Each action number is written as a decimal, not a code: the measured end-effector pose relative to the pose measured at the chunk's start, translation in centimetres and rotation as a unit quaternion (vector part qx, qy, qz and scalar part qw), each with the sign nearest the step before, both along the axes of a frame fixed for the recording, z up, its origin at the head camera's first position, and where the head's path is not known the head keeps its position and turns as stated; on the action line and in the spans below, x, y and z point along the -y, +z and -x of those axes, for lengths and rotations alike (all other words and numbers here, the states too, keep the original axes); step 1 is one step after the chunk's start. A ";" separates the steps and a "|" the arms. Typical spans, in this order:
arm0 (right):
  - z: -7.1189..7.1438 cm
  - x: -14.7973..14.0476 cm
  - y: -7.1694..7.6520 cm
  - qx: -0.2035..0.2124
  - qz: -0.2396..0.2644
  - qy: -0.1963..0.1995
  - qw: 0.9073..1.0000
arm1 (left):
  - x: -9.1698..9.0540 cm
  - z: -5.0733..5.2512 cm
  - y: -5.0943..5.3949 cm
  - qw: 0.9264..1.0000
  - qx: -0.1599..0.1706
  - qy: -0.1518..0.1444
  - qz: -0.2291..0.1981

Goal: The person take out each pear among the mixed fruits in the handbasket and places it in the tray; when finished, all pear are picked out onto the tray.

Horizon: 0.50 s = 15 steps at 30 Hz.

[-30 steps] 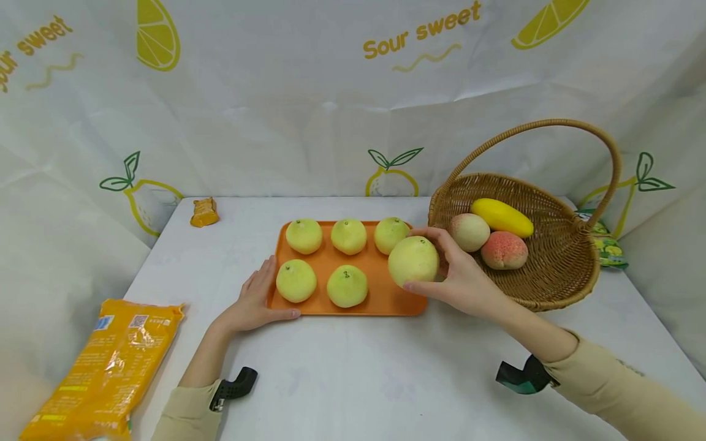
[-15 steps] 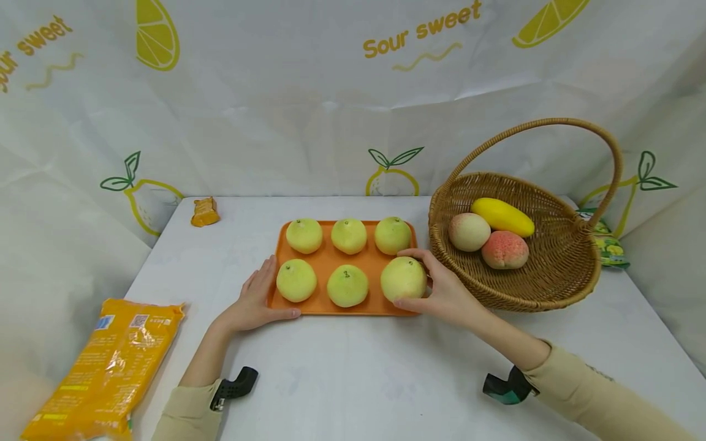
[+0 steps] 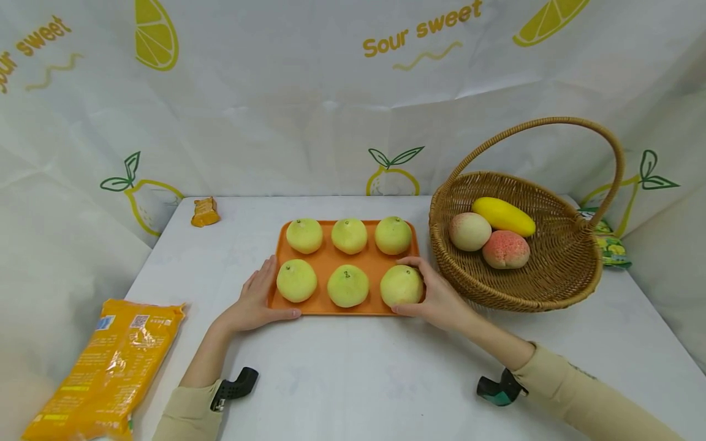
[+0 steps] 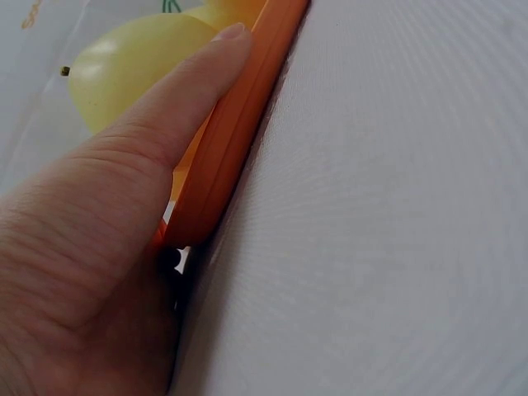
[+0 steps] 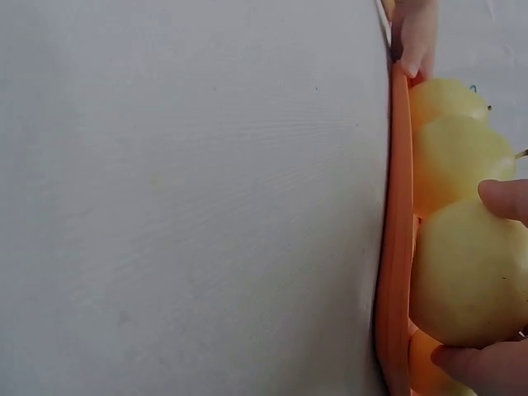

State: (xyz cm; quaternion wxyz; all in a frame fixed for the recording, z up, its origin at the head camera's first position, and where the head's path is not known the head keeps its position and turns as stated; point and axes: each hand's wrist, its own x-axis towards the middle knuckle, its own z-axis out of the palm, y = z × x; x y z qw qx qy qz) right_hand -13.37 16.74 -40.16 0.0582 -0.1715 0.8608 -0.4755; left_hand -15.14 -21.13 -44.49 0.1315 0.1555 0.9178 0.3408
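An orange tray (image 3: pixel 322 269) holds round yellow-green fruits with short dark stems in two rows, such as the front middle fruit (image 3: pixel 347 286). My right hand (image 3: pixel 441 300) holds the front right fruit (image 3: pixel 401 285) between thumb and fingers, at the tray's right end. The right wrist view shows that fruit (image 5: pixel 470 272) beside the tray wall (image 5: pixel 398 231), with the thumb and a fingertip on opposite sides of it. At the tray's left end rests my left hand (image 3: pixel 255 303), fingers along the side. Its thumb (image 4: pixel 186 99) lies extended along the front rim.
A wicker basket (image 3: pixel 557 275) stands right of the tray, holding a long yellow fruit (image 3: pixel 504 217), a pale peach (image 3: pixel 470 231) and a pink peach (image 3: pixel 505 249). An orange packet (image 3: pixel 105 367) lies at front left. A small wrapped snack (image 3: pixel 205 212) sits at the back left.
My right hand has brought its fruit left and down from above the tray's right edge into the front right spot. The left hand has kept its place.
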 end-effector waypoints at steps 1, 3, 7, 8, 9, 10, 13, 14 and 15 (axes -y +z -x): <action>0.0 0.0 -0.1 -0.002 -0.001 0.000 1.000 | 0.0 0.0 0.0 1.000 0.000 0.000 0.000; 0.1 0.1 -0.3 -0.004 -0.003 0.000 1.000 | 0.0 0.0 0.0 1.000 -0.001 -0.001 0.000; 0.2 0.2 -0.5 -0.010 -0.007 0.000 1.000 | 0.0 0.0 0.0 1.000 -0.003 -0.002 0.001; 0.3 0.2 -0.5 -0.013 -0.006 0.000 1.000 | 0.0 0.0 0.0 1.000 -0.003 -0.002 0.001; 0.3 0.2 -0.6 -0.015 -0.005 0.001 1.000 | 0.0 0.0 0.0 1.000 -0.003 -0.002 0.002; 0.3 0.2 -0.7 -0.017 -0.004 0.002 1.000 | 0.0 0.0 0.0 1.000 -0.002 -0.001 0.002; 0.5 0.2 -0.8 -0.018 -0.001 0.007 1.000 | 0.0 0.0 0.0 1.000 -0.002 0.000 0.002; 0.5 0.3 -0.8 -0.018 -0.001 0.008 1.000 | 0.1 0.0 0.0 1.000 -0.001 0.000 0.003; 0.5 0.3 -0.9 -0.016 -0.001 0.009 1.000 | 0.0 0.0 0.0 1.000 0.000 0.001 0.003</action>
